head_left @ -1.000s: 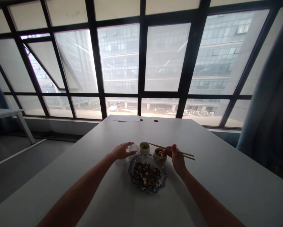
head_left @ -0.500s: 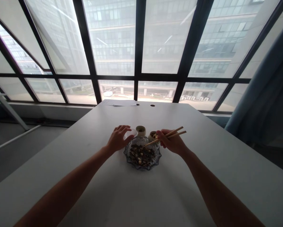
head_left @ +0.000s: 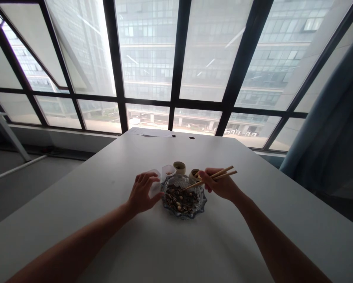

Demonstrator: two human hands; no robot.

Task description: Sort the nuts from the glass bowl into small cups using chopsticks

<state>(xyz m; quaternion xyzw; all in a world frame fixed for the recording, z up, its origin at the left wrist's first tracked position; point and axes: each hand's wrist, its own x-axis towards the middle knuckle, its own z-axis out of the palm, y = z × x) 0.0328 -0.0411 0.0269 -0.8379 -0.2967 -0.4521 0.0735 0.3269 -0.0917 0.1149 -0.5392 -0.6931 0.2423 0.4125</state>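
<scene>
My right hand is closed around a pair of wooden chopsticks, whose tips reach into a scalloped glass bowl. Dark seeds, like sunseed shells, and a few pale nuts lie in the bowl. At the bowl's left rim is my left hand, its fingers curved and thumb spread apart, with nothing seen between them. Just beyond its fingertips a clear plastic container is partly hidden; whether they touch, I cannot tell. A second clear container stands behind the bowl.
Two small round cups stand behind the bowl: a beige cup and, near my right hand, a cup with nuts. White papers lie at the far end of the white table. A blue curtain hangs at right.
My left hand has moved left and nearer to me, away from the clear container behind the bowl, which now shows more fully. The chopstick tips remain in the bowl. The view has shifted slightly.
</scene>
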